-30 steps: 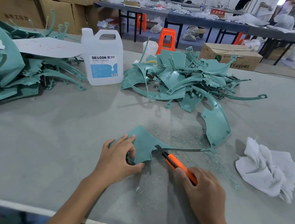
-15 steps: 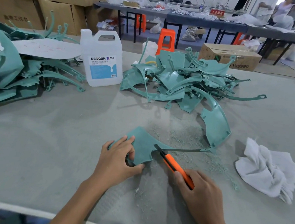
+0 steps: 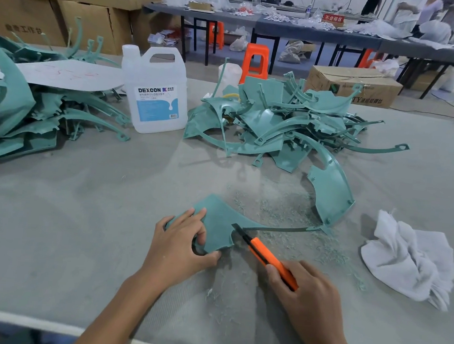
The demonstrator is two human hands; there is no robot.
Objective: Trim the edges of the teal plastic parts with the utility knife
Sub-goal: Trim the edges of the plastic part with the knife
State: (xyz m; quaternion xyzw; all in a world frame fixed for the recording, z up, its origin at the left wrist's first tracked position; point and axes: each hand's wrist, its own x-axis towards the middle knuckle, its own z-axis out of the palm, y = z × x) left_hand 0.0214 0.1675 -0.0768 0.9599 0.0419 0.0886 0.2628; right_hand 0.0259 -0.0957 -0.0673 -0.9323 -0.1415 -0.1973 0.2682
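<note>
Left grip: fingers [image 3: 197, 217] of the left hand [image 3: 178, 247] curl over the teal part [image 3: 217, 220], holding it on the table [image 3: 78, 227]
Right grip: right hand [image 3: 308, 297] wraps the utility knife [image 3: 264, 253] handle
Blade: tip at the part's notch, beside its thin arm
Surroundings: shavings [image 3: 285, 212] around the part; white cloth [image 3: 410, 259] at right; teal heap [image 3: 279, 121] and jug [image 3: 156, 91] behind

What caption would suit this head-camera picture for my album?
Left hand grips a teal plastic part while the right hand holds an orange utility knife against its edge.
</note>
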